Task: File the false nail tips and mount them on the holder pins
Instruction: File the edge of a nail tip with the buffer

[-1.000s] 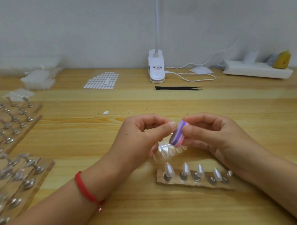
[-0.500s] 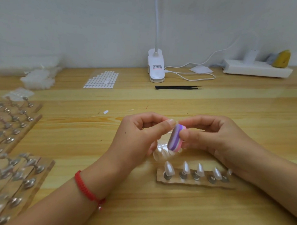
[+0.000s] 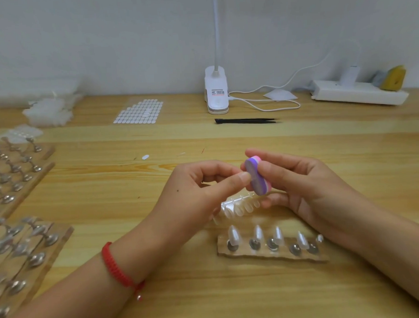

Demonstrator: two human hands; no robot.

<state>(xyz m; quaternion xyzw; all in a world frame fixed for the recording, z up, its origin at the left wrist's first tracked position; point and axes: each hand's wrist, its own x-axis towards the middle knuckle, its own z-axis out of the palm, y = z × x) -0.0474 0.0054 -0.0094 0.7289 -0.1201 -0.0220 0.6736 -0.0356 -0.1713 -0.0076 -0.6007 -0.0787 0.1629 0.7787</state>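
My right hand grips a small purple and pink nail file block above the table. My left hand pinches a false nail tip between thumb and forefinger and holds it against the file; the tip itself is hidden by my fingertips. Below my hands lies a clear strip of unfiled nail tips. Nearer to me stands a clear holder strip with several metal pins, and several of them carry mounted nail tips.
More holder strips with metal pins fill the table's left side. At the back lie a sheet of adhesive dots, black tweezers, a white clip lamp with its cable, and a power strip.
Both hands rose slightly and shifted right. The file block moved up in my right hand and tilted, with the left forefinger still pressed against it.
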